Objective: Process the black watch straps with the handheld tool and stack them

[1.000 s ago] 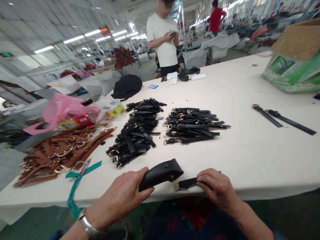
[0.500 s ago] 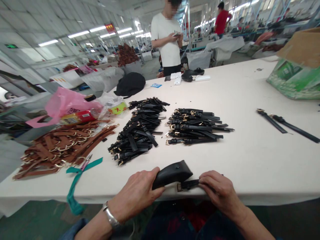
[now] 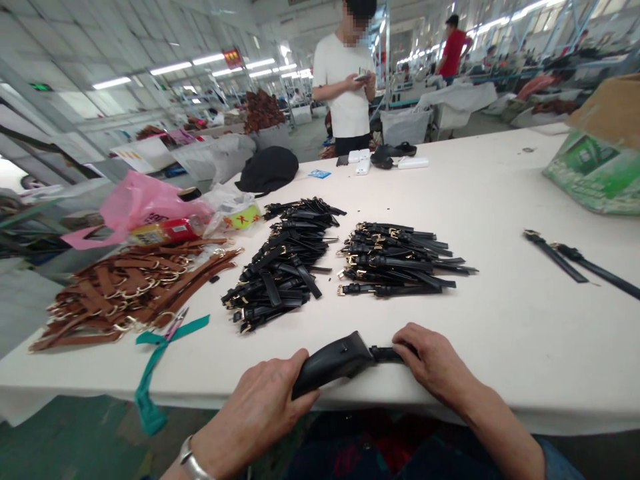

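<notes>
As one black strap (image 3: 385, 355) sat pinched in the right hand (image 3: 431, 360) near the bench (image 3: 510, 333) edge, the left hand (image 3: 265, 403) clasped a black tool (image 3: 330, 363) at its end. That one looked midway; whether the left pile (image 3: 287, 257), right pile (image 3: 395, 261) or loose straps (image 3: 557, 257) were finished was unclear.

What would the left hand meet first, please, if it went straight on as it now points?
Probably the black strap in the right hand; the tool in the left hand overlaps it here, though depth is unclear.
</notes>
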A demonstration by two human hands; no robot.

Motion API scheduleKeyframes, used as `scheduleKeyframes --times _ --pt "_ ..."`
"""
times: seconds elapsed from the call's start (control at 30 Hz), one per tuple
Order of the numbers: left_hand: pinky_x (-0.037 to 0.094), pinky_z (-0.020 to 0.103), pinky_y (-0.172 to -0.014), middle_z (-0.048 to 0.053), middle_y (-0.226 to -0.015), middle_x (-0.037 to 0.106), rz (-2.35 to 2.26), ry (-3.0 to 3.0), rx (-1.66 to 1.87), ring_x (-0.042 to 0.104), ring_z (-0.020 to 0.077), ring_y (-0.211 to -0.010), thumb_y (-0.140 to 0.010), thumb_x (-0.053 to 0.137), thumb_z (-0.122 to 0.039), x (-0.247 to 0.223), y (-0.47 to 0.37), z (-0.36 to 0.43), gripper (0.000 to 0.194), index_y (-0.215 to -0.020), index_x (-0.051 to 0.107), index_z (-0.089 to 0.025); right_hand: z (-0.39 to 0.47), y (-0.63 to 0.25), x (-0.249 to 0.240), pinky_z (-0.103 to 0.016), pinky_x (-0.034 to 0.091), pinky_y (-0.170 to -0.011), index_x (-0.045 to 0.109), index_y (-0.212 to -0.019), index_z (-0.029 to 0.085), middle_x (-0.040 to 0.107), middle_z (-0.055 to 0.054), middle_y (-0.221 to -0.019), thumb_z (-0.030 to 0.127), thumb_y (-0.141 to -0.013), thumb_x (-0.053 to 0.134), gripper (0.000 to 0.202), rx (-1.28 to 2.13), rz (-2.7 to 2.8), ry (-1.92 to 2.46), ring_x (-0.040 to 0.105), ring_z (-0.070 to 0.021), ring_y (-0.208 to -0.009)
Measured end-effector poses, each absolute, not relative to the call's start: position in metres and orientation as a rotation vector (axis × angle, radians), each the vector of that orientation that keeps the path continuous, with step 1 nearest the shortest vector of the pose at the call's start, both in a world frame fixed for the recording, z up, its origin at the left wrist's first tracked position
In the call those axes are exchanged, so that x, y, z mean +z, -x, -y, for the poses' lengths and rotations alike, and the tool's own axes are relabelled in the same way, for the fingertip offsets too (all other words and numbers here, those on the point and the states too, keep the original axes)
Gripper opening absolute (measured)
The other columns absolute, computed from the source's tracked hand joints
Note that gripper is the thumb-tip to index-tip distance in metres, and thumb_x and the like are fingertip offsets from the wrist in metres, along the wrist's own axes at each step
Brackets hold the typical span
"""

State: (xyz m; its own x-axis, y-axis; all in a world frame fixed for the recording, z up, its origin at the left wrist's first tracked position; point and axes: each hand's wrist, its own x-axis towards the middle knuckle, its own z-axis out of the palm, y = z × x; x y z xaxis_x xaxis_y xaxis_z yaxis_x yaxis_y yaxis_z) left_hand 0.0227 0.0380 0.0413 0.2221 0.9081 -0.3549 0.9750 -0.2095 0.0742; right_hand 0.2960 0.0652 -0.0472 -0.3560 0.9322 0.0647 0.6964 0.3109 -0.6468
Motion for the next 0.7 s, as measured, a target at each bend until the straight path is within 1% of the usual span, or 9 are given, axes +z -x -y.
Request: scheduleKeyframes --times 0.07,0.17,0.27,0.37,0.43,0.7 --pt "0.040 0.031 -0.066 0.004 -0.082 0.064 -1.759 -2.224 -0.352 0.060 0.0232 -0.078 -0.080 0.048 -0.043 0.037 -0.025 -0.042 0.025 -0.098 0.052 -0.026 -0.062 -0.299 -0.048 -0.028 0.042 -0.071 0.058 -0.087 0.021 0.058 -0.003 -0.086 0.024 -0.086 0.044 0.015 0.722 2.120 1.463 0.056 -0.0157 -0.077" --pt "0.041 0.032 -0.069 0.005 -0.084 0.064 -1.766 -2.234 -0.334 0.060 0.0238 -0.080 -0.080 0.048 -0.042 0.034 -0.024 -0.046 0.029 -0.102 0.051 -0.024 -0.055 -0.306 -0.048 -0.030 0.043 -0.072 0.058 -0.093 0.021 0.056 -0.004 -0.089 0.029 -0.080 0.054 0.015 0.673 2.132 1.510 0.055 -0.0186 -0.081" --pt "0.041 0.032 -0.068 0.005 -0.083 0.065 -1.756 -2.249 -0.337 0.060 0.0241 -0.079 -0.081 0.047 -0.044 0.034 -0.022 -0.046 0.030 -0.103 0.051 -0.024 -0.050 -0.311 -0.048 -0.032 0.042 -0.073 0.059 -0.092 0.022 0.056 -0.004 -0.087 0.026 -0.076 0.057 0.016 0.630 2.189 1.546 0.053 -0.0200 -0.081" --pt "0.041 0.031 -0.065 0.004 -0.081 0.065 -1.736 -2.247 -0.335 0.060 0.0233 -0.076 -0.081 0.047 -0.043 0.034 -0.022 -0.046 0.026 -0.098 0.052 -0.024 -0.051 -0.309 -0.050 -0.033 0.042 -0.073 0.060 -0.088 0.022 0.055 -0.004 -0.084 0.022 -0.077 0.055 0.012 0.614 2.228 1.549 0.052 -0.0205 -0.081" --pt "0.041 0.031 -0.065 0.004 -0.081 0.065 -1.732 -2.233 -0.320 0.061 0.0232 -0.076 -0.081 0.048 -0.042 0.033 -0.023 -0.047 0.026 -0.099 0.052 -0.024 -0.052 -0.304 -0.052 -0.034 0.042 -0.073 0.059 -0.088 0.022 0.055 -0.005 -0.084 0.022 -0.078 0.055 0.011 0.628 2.241 1.529 0.051 -0.0208 -0.082" --pt "0.044 0.035 -0.073 0.006 -0.088 0.065 -1.745 -2.180 -0.249 0.060 0.0251 -0.084 -0.081 0.048 -0.042 0.025 -0.021 -0.045 0.032 -0.107 0.050 -0.023 -0.053 -0.289 -0.051 -0.033 0.042 -0.075 0.057 -0.096 0.022 0.055 -0.005 -0.089 0.023 -0.082 0.052 0.015 0.724 2.212 1.443 0.052 -0.0198 -0.085"
